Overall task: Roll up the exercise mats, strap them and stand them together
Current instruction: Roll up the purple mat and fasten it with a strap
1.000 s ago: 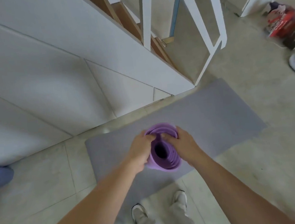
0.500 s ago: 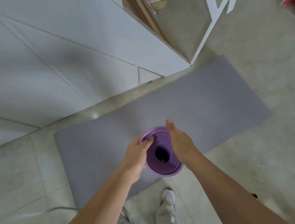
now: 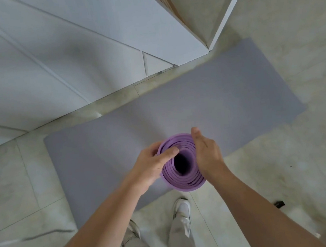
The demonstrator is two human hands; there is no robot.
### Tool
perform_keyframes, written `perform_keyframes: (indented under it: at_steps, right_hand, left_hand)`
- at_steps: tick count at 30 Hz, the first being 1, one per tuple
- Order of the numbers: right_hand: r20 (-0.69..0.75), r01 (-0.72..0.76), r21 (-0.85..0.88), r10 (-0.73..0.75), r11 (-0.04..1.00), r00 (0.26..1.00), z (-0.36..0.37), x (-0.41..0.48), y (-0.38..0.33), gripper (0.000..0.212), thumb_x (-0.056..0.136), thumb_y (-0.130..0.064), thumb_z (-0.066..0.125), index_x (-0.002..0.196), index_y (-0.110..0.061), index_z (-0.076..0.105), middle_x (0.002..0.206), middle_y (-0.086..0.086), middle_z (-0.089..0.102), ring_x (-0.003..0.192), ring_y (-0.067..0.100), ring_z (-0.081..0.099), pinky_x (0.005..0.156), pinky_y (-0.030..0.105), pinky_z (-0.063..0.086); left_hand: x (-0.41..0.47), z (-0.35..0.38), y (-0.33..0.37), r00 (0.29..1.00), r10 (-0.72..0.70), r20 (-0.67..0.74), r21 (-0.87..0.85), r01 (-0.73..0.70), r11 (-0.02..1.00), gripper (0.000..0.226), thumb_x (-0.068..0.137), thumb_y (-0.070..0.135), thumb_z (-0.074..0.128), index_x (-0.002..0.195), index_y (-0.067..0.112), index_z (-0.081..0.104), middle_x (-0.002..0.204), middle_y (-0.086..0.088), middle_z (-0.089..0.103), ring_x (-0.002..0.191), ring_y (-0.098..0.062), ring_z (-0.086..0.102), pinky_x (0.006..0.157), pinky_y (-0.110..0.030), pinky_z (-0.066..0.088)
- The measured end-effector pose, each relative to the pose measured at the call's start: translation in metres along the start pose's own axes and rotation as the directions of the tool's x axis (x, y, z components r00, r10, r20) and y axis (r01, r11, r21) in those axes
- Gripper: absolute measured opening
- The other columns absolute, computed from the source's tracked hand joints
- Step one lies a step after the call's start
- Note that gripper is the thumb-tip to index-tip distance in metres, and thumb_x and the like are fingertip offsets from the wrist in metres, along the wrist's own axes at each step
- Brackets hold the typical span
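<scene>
A purple exercise mat [image 3: 185,180], rolled into a tube, stands on end in front of me, and I look down into its dark core. My left hand [image 3: 152,165] grips its left side, with the thumb lying across the top coils. My right hand [image 3: 207,154] presses flat against the right side of the roll, fingers straight and pointing away from me. Under and behind the roll a grey mat [image 3: 216,101] lies unrolled on the tiled floor. No strap shows in this view.
White panelling [image 3: 68,52] runs along the far edge of the grey mat, and a white frame post [image 3: 225,14] meets the floor at its corner. My shoes [image 3: 182,206] stand just in front of the mat. To my right a small black object [image 3: 279,204] lies on the tiles.
My right hand left its grip on the rim and now lies flat on the roll's side. My left thumb slid over the top coils. My view tipped further down.
</scene>
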State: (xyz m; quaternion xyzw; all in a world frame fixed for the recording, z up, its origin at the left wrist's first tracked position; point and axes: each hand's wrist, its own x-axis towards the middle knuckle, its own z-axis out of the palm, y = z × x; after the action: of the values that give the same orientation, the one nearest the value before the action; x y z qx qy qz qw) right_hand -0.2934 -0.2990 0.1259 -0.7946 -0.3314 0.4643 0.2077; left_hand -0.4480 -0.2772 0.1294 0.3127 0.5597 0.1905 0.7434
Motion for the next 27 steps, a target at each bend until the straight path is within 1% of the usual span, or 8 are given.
perform_keyframes:
  at_steps: [3,6,11,16,18,21,24,27]
  right_hand:
    - [-0.020,0.056,0.026,-0.055,0.998,0.998,-0.002,0.001,0.010,0.051,0.099,-0.060,0.032,0.086,-0.020,0.061,0.078,-0.005,0.063,0.075,0.013,0.058,0.076,0.032,0.047]
    - [-0.029,0.132,0.003,-0.132,0.991,0.991,-0.004,0.002,0.009,0.026,0.100,-0.048,0.043,0.106,-0.027,0.058,0.094,-0.011,0.063,0.089,0.012,0.060,0.081,0.028,0.047]
    - [0.058,0.240,-0.302,-0.234,0.923,0.971,-0.006,0.003,-0.003,0.034,0.102,-0.048,0.035,0.128,-0.032,0.050,0.121,-0.005,0.059,0.103,0.021,0.058,0.090,0.038,0.048]
    - [0.023,0.187,-0.353,-0.191,0.917,0.981,0.003,-0.003,0.004,0.035,0.105,-0.044,0.024,0.118,-0.030,0.053,0.115,-0.004,0.055,0.100,0.021,0.057,0.081,0.034,0.039]
    - [-0.056,0.130,-0.315,-0.155,0.940,0.986,0.004,-0.003,0.014,0.034,0.105,-0.041,0.026,0.111,-0.027,0.056,0.110,-0.004,0.057,0.098,0.022,0.057,0.080,0.034,0.039]
    - [-0.180,0.073,-0.190,-0.107,0.979,0.978,0.001,-0.001,0.023,0.032,0.104,-0.039,0.030,0.105,-0.025,0.059,0.108,-0.004,0.061,0.098,0.024,0.057,0.081,0.035,0.040]
    - [-0.146,0.079,-0.179,-0.106,0.981,0.984,-0.004,0.007,0.021,0.032,0.104,-0.040,0.030,0.108,-0.027,0.059,0.112,-0.004,0.060,0.102,0.022,0.056,0.085,0.037,0.042]
    - [-0.080,0.075,-0.198,-0.093,0.977,0.992,-0.018,0.010,0.021,0.033,0.104,-0.043,0.026,0.111,-0.030,0.056,0.115,-0.007,0.058,0.105,0.020,0.054,0.088,0.038,0.042]
  left_hand:
    - [0.007,-0.002,-0.001,0.999,-0.011,0.047,0.040,0.009,0.999,0.019,0.084,0.030,0.072,0.101,0.021,0.073,0.089,-0.004,0.075,0.078,-0.019,0.070,0.064,-0.031,0.056]
    - [0.015,-0.007,0.000,0.998,-0.026,0.058,0.046,0.024,0.999,0.039,0.076,0.040,0.076,0.109,0.020,0.073,0.099,-0.009,0.075,0.086,-0.025,0.072,0.074,-0.041,0.060]
    - [0.018,0.002,0.004,0.997,0.047,-0.053,0.139,-0.039,0.989,0.027,0.089,0.042,0.070,0.106,0.022,0.074,0.097,-0.008,0.076,0.086,-0.022,0.072,0.082,-0.041,0.058]
    - [0.018,0.033,0.002,0.935,0.194,-0.296,0.361,-0.079,0.929,0.044,0.098,0.056,0.045,0.084,0.021,0.068,0.085,0.003,0.071,0.087,-0.021,0.065,0.081,-0.035,0.049]
    - [0.020,0.035,-0.005,0.927,0.258,-0.272,0.552,-0.069,0.831,0.049,0.101,0.055,0.035,0.079,0.020,0.062,0.079,0.006,0.066,0.084,-0.022,0.059,0.075,-0.033,0.041]
    - [0.023,0.039,-0.008,0.940,0.281,-0.195,0.644,-0.093,0.760,0.044,0.099,0.061,0.035,0.097,0.030,0.067,0.092,0.012,0.069,0.092,-0.016,0.061,0.082,-0.032,0.045]
    - [0.028,0.042,-0.003,0.949,0.269,-0.164,0.651,-0.101,0.752,0.051,0.086,0.072,0.039,0.109,0.035,0.066,0.100,0.014,0.071,0.098,-0.013,0.064,0.090,-0.037,0.050]
    - [0.027,0.039,0.004,0.984,0.177,-0.021,0.705,-0.111,0.701,0.043,0.086,0.059,0.061,0.122,0.036,0.057,0.106,0.016,0.066,0.099,-0.009,0.062,0.089,-0.030,0.049]
